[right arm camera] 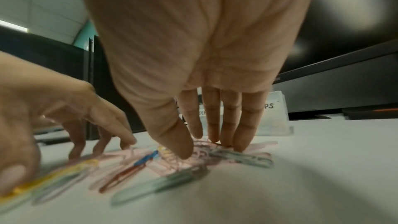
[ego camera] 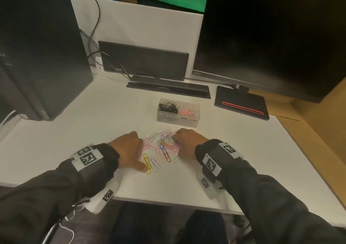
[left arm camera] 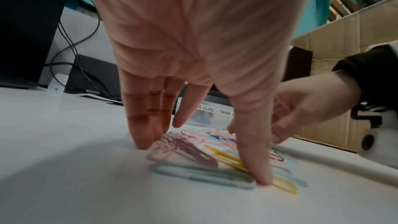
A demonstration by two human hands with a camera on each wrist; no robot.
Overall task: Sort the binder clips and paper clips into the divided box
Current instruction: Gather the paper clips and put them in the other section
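A pile of coloured paper clips (ego camera: 161, 147) lies on the white desk, mostly pink, with blue, yellow and pale green ones. My left hand (ego camera: 139, 153) rests on the pile's left side with straight fingers, its thumb (left arm camera: 261, 176) pressing a yellow clip (left arm camera: 284, 186). My right hand (ego camera: 177, 146) stands on the right side, fingertips (right arm camera: 239, 144) and thumb touching the clips; no clip is lifted. Behind the pile stands the clear divided box (ego camera: 177, 121): black binder clips (ego camera: 167, 107) in its left compartment, pink paper clips (ego camera: 188, 112) in its right.
A dark monitor (ego camera: 271, 37) and its black base (ego camera: 241, 107) stand at the back right. A black computer tower (ego camera: 37, 56) stands at the left, and a black bar with cables (ego camera: 168, 88) lies behind the box. Cardboard (ego camera: 318, 123) lies past the desk's right edge.
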